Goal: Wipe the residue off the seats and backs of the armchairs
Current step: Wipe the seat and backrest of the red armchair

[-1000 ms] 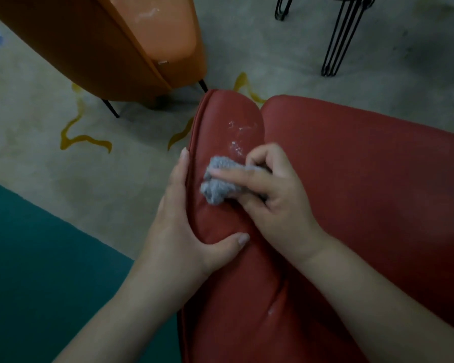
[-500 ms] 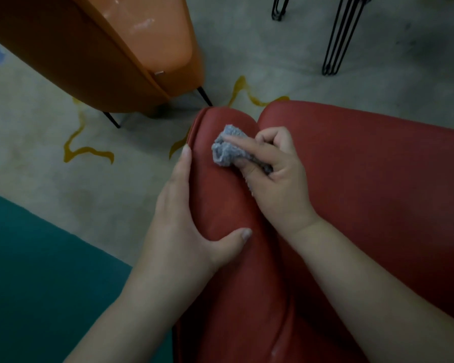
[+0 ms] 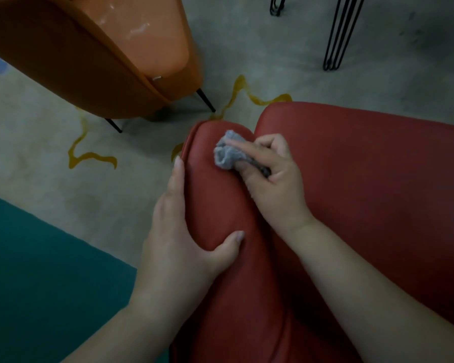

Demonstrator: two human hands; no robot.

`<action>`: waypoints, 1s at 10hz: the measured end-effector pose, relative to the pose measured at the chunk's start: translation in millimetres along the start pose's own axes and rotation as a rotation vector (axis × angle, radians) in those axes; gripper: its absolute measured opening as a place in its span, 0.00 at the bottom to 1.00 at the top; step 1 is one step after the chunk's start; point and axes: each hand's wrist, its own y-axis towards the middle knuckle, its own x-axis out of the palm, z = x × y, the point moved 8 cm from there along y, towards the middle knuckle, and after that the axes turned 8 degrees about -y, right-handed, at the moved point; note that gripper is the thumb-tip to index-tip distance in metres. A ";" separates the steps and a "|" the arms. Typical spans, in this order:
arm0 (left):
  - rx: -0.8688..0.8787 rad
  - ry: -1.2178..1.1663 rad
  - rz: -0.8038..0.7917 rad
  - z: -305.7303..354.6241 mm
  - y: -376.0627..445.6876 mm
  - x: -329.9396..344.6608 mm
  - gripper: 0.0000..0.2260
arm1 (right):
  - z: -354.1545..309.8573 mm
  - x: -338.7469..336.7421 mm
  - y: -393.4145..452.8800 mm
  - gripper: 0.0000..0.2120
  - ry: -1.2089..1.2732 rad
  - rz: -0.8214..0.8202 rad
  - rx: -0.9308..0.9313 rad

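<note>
I am bent over the red leather-look armchair (image 3: 364,192), and everything here sits around its padded left arm roll (image 3: 215,200). My right hand (image 3: 273,179) grips a small crumpled grey cloth (image 3: 227,153), fingers curled round its bunched tail while my index finger lies straight along the top, pressing the wad down onto the roll near its far rounded end. The cloth touches the red upholstery just beside the groove where the roll meets the wide seat cushion. My left hand (image 3: 178,239) clasps the same roll closer to me: the fingers run along its outer side, the thumb hooks over the top onto the inner side, so the padding is pinched between them. The two hands are near each other but apart, with bare red surface between them.

Beyond the roll's far end stands an orange armchair with a glossy seat (image 3: 95,56) on thin black legs; pale smears show on its seat. Between the two chairs lies a grey-beige rug with wavy yellow lines (image 3: 89,158). On the roll's outer side, toward me, the floor turns to a dark teal area (image 3: 37,271). Past the red seat cushion, black hairpin wire legs (image 3: 338,35) stand on the rug.
</note>
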 end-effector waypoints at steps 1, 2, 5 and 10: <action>-0.058 -0.014 -0.021 -9.5 -2.5 0.4 0.50 | 5.5 -3.6 -20.0 0.19 0.015 0.019 0.079; -0.071 -0.015 -0.033 -16.4 -0.3 2.2 0.51 | -18.2 1.4 -45.4 0.16 0.013 -0.004 -0.117; -0.029 0.062 0.014 -11.1 -1.4 1.3 0.46 | 38.5 -2.5 -8.3 0.18 -0.009 0.086 0.271; -0.122 0.018 -0.008 -16.9 0.2 3.4 0.48 | 28.0 -6.5 -47.3 0.18 -0.012 0.086 0.257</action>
